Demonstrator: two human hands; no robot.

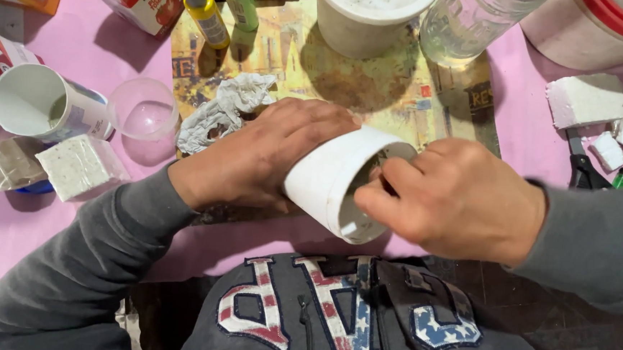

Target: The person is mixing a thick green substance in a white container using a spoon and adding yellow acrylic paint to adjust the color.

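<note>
Head view, centre: a white cup [332, 187] lay tilted on its side just above the counter's near edge, its open mouth turned toward the lower right of the frame.
Left hand [269, 154]: wrapped over the cup's outer wall from the left, fingers closed around it and clamped firm.
Right hand [458, 198]: at the cup's mouth, fingertips [380, 179] pinched together and reaching just inside the rim; whether they held anything could not be told.
Counter [48, 231]: covered in pink, with a worn printed mat [374, 85] under the work area at upper centre.
Crumpled paper towel [222, 112]: on the mat, just left of and above the left hand.
Left of frame: a second white cup [45, 105] on its side, a clear plastic cup [143, 107] beside it, and a white foam block [81, 167] below them.
Top of frame: a yellow paint bottle [205, 10] and a green paint bottle [239, 1], a white tub [368, 16], and a clear jar [468, 22].
Right of frame: white foam pieces [586, 98] near the edge.
Bottom of frame: grey sleeves and a grey sweatshirt with patterned letters.
</note>
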